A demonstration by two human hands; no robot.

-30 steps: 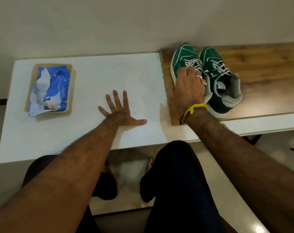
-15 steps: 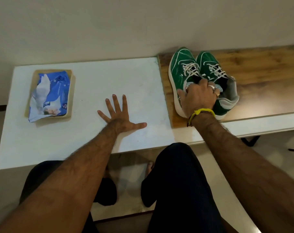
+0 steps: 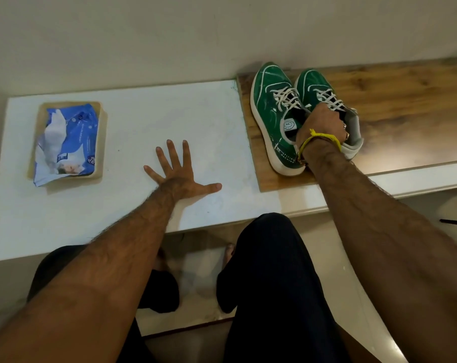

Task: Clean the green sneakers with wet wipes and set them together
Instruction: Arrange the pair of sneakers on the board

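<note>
The right hand (image 3: 323, 124) reaches into the pair of green sneakers (image 3: 274, 100), its fingers curled down between the two collars and gripping them where they meet; the fingertips themselves are hidden inside the openings. From that hand, the left sneaker (image 3: 270, 106) extends toward ten and eleven o'clock, its toe pointing at the wall (image 3: 170, 35), and its heel with white lettering lies at about seven o'clock, just below the wrist. The right sneaker (image 3: 316, 85) runs toward twelve o'clock, with its grey heel lining at three o'clock, partly covered by the knuckles. The two shoes touch side by side, soles down on the wooden board (image 3: 405, 100). A yellow thread band (image 3: 316, 138) circles the right wrist, and a ring shows on one finger.

The left hand (image 3: 179, 174) lies flat with its fingers spread and straight on the white table (image 3: 143, 121), holding nothing, well apart from the shoes, which stand at its two o'clock. At its ten o'clock, near the table's far left corner, a crumpled blue wet wipes pack (image 3: 65, 142) rests in a shallow tan tray (image 3: 101, 142), one corner hanging over the tray's near edge. Dark trouser legs (image 3: 274, 284) show below the table edge.
</note>
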